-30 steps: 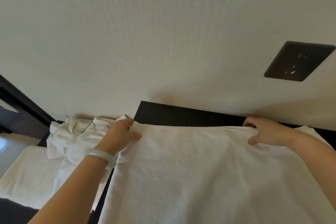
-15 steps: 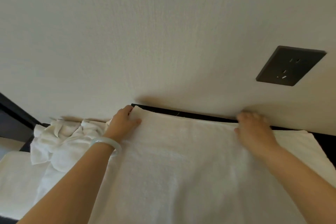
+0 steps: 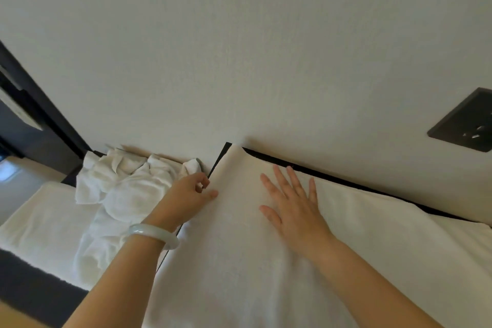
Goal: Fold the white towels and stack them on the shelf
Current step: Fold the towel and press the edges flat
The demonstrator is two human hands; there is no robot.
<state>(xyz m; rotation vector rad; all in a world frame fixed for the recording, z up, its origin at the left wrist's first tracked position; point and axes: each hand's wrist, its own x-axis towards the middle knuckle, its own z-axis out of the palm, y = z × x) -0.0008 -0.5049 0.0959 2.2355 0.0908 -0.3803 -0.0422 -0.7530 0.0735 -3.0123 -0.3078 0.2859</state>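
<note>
A large white towel (image 3: 239, 261) lies spread over a black shelf top (image 3: 354, 184) against the wall. My right hand (image 3: 292, 208) presses flat on the towel's far part, fingers straight and spread. My left hand (image 3: 190, 196), with a pale bangle on the wrist, is at the towel's left edge, its fingers and thumb curled and pinching that edge. A crumpled heap of white towels (image 3: 125, 186) lies just left of my left hand.
A flat white towel (image 3: 40, 224) lies on the lower surface at the left, under the crumpled heap. A dark wall socket (image 3: 464, 125) sits at the right. A dark door frame (image 3: 40, 114) runs along the left. The wall stands right behind the shelf.
Both hands have left the towel's far corners. My right hand moved left and now lies flat on the towel. My left hand drew back to the left edge.
</note>
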